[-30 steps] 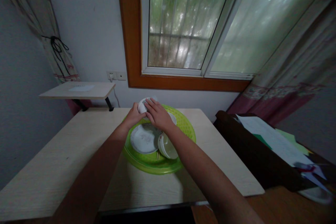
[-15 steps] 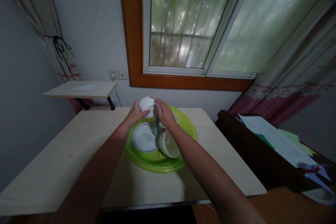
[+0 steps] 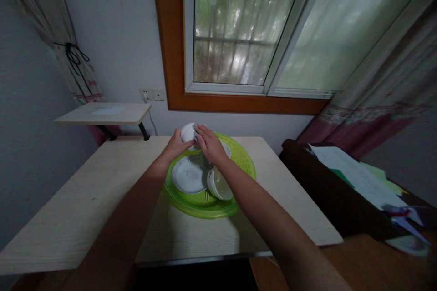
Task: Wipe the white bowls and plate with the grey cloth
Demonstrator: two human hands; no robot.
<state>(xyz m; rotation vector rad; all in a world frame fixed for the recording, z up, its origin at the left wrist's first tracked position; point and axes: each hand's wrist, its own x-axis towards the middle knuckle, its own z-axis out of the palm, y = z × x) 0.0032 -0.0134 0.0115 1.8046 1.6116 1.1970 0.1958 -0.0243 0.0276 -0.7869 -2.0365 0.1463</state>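
Note:
In the head view my left hand is closed on the rim of a small white bowl, tilted above the far side of a green round tray. My right hand presses against this bowl with a thin greyish cloth under its fingers; part of the cloth hangs below the palm. On the tray lie a white plate and a white bowl tipped on its side. Another white bowl is mostly hidden by my right hand. Chopstick ends show between plate and tipped bowl.
The tray stands on a pale wooden table. A small raised shelf with a paper sheet is at the back left. A window is ahead. To the right, papers lie on a dark brown surface.
My right hand has moved left onto the bowl, bringing the cloth against it, and less cloth hangs down. My left hand keeps its hold. The view has shifted slightly.

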